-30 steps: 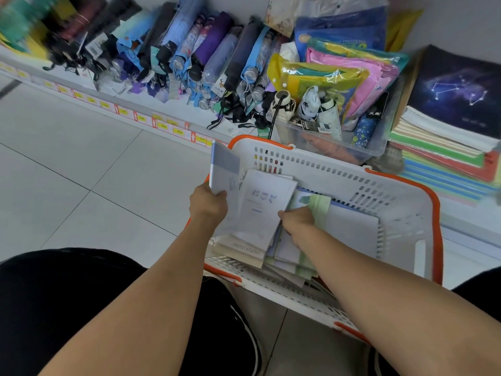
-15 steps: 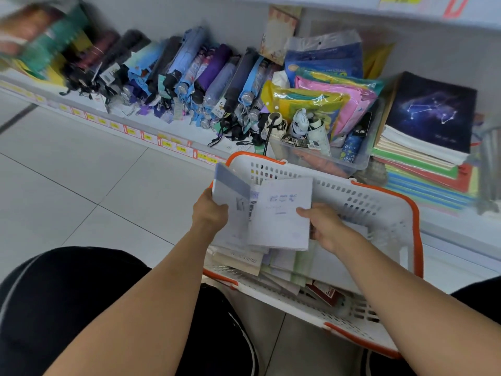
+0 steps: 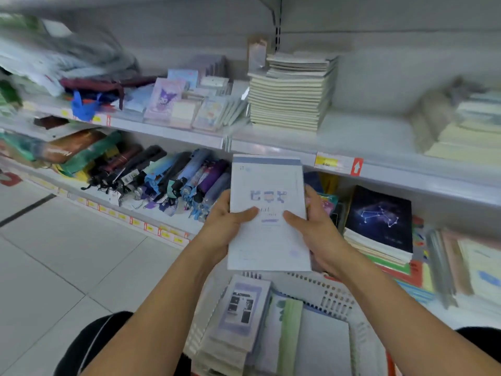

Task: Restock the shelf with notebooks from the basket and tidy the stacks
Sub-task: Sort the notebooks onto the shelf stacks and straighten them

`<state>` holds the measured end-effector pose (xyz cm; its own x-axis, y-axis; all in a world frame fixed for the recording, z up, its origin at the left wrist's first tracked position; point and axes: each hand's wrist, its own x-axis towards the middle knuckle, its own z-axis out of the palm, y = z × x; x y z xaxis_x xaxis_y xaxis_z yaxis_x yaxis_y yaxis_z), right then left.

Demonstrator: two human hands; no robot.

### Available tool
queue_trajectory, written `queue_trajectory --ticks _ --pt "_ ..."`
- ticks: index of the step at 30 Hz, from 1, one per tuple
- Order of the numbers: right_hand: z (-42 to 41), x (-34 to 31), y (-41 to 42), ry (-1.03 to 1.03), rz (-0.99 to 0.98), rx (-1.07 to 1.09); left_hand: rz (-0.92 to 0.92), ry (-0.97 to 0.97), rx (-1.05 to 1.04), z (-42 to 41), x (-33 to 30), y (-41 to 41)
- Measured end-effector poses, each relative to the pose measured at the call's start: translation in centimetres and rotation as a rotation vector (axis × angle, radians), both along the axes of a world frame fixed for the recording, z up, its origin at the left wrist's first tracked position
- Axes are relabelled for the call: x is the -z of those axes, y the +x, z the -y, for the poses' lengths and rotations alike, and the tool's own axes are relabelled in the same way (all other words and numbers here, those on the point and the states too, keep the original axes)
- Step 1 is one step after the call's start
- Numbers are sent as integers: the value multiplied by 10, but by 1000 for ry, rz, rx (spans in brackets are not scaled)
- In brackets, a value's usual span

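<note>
A pale notebook (image 3: pixel 267 213) is held upright, long axis vertical, gripped by left hand (image 3: pixel 225 229) and right hand (image 3: pixel 320 229); the cream stack (image 3: pixel 290 104) lies directly above at upper centre

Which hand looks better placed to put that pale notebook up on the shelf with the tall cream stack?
Probably the right hand. Both hands grip the pale notebook, the left hand on its other edge, but the bare shelf space beside the cream stack lies up and to the right.
</note>
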<state>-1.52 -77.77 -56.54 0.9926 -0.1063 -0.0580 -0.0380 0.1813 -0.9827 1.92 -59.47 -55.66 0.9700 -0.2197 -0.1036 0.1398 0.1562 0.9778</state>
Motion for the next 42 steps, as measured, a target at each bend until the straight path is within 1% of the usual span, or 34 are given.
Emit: queue_trajectory --ticks 2,5,8,10,13,14,16,20,23,24,25,26,27,28,29,30,31,32,33,34,35,37,39,42 --pt "7 -32 1 -22 9 -39 26 -14 -52 3 -32 12" --pt "19 -76 -1 -60 55 -109 101 -53 -52 13 -76 33" --pt "27 -119 5 42 96 -16 150 -13 -35 29 -127 53" --pt "34 -147 20 91 105 71 163 40 60 37 -159 63" --pt "46 -186 53 172 100 143 218 156 196 48 -193 74" --pt "51 -198 65 211 92 150 225 150 190 52 -201 82" --pt "59 -219 91 261 67 150 197 56 104 64 -214 104" --pt "72 -247 148 237 47 161 138 -73 -28 94 -236 159" --pt "81 -254 181 210 63 210 91 -62 -33 109 -241 187" --pt "85 -255 188 155 69 236 78 -70 -26 112 -238 199" --pt "92 -254 196 57 72 285 79 -62 -26 115 -236 206" --pt "100 -253 202 -104 66 361 106 -27 -57 117 -229 215" --pt "113 -251 209 -304 58 466 185 82 -120 118 -223 221" --pt "128 -250 217 -490 51 588 297 239 -208 118 -217 229" --pt "142 -250 223 -604 52 673 440 461 -288 115 -212 237" --pt "152 -249 228 -631 49 683 569 668 -341 112 -208 246" --pt "161 -246 235 -541 41 615 638 801 -333 109 -208 252" --pt "166 -244 240 -359 6 490 647 859 -269 107 -209 257" --pt "170 -239 249 -159 -26 350 592 837 -172 106 -212 263" --pt "171 -236 255 -11 -25 227 519 797 -86 106 -214 270" --pt "171 -233 262 42 -12 153 482 788 -8 108 -216 273" --pt "168 -230 276 46 9 110 495 811 62 112 -214 281" --pt "164 -225 288 56 17 105 552 715 63 117 -210 290" --pt "159 -218 304 -30 20 165 585 588 51 120 -205 301"
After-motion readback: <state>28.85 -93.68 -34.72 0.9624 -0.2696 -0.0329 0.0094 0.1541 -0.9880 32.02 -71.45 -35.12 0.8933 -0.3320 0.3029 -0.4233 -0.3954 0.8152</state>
